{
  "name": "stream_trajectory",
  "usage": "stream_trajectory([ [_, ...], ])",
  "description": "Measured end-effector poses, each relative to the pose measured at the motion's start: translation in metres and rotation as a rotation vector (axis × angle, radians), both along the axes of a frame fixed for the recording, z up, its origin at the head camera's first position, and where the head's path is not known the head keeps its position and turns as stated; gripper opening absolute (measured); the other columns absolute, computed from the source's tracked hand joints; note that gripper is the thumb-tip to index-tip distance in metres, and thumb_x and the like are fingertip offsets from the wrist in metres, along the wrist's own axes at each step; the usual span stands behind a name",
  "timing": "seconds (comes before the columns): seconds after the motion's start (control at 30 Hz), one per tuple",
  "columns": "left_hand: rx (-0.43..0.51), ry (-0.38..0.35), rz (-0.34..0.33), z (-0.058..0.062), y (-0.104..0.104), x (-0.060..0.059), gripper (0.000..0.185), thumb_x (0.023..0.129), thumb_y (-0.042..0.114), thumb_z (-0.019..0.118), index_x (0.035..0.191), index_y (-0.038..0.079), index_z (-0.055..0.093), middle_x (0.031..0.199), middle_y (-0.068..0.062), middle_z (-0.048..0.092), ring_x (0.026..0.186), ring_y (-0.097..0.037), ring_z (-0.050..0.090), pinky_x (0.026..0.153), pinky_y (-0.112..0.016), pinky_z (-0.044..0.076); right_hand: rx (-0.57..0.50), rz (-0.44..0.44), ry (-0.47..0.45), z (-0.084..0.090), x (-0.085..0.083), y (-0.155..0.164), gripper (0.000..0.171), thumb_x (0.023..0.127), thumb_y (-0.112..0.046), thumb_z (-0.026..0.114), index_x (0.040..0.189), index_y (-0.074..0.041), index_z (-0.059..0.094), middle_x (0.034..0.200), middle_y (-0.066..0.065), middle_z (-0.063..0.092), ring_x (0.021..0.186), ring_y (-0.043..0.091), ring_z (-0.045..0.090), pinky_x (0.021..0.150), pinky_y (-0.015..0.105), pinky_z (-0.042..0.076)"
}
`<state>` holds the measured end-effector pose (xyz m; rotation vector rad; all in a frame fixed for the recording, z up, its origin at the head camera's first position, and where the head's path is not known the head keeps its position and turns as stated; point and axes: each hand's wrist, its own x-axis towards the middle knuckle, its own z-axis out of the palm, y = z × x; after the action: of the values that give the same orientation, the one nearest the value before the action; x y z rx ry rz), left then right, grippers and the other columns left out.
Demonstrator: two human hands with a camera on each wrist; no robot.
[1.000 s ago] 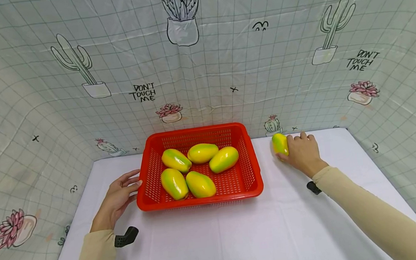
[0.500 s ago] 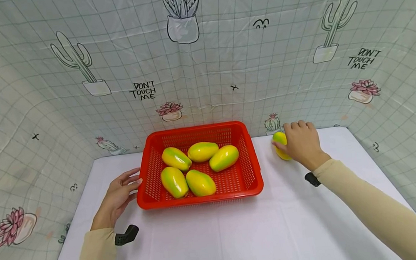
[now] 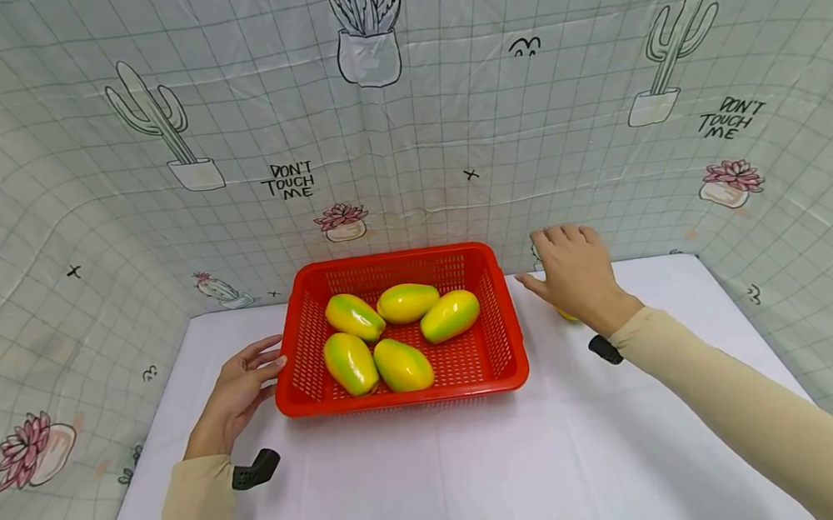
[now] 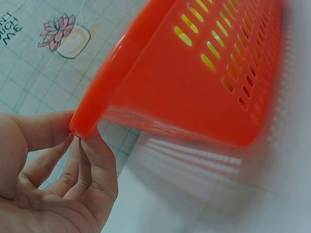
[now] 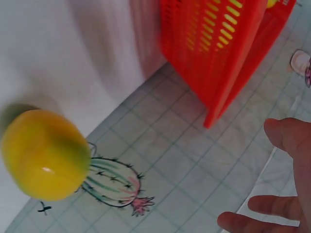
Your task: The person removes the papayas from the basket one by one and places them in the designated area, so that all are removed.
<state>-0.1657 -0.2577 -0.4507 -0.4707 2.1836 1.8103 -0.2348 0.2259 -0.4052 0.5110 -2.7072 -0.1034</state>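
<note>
A red perforated plastic basket [image 3: 400,400] sits on the table, holding several glossy yellow-green mangoes [image 3: 404,366]. At its left end my left hand [image 3: 237,394] pinches the rim [image 4: 92,107] between thumb and fingers, plain in the left wrist view. My right hand [image 3: 576,274], fingers spread and holding nothing, is over a single mango to the right of the basket. That mango [image 5: 46,155] lies on the table near the back edge, apart from the fingers in the right wrist view. In the head view the right hand hides most of it.
A white cloth covers the table [image 3: 438,484]. Behind and on both sides rises a grid-patterned curtain [image 3: 434,124] printed with cacti, close behind the basket's back rim. Each wrist wears a small black camera mount [image 3: 256,470].
My right hand has let go of the mango beside the basket, lifted, and shifted left with its fingers spreading. The left hand keeps its place at the basket's rim.
</note>
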Motion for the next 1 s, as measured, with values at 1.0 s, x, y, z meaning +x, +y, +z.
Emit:
stream_trajectory([
  [1.0,0.005,-0.007,0.018,0.002,0.002,0.001,0.063,0.110,0.016,0.058,0.166,0.010,0.031,0.164,-0.024,0.038,0.125,-0.025,0.058,0.083,-0.018,0.058,0.176,0.286,-0.047,-0.008,-0.006,-0.066,0.072,0.093,-0.053,0.078,0.142,-0.003,0.061,0.137,0.018,0.063,0.127,0.038,0.057,0.115,0.052,0.044],
])
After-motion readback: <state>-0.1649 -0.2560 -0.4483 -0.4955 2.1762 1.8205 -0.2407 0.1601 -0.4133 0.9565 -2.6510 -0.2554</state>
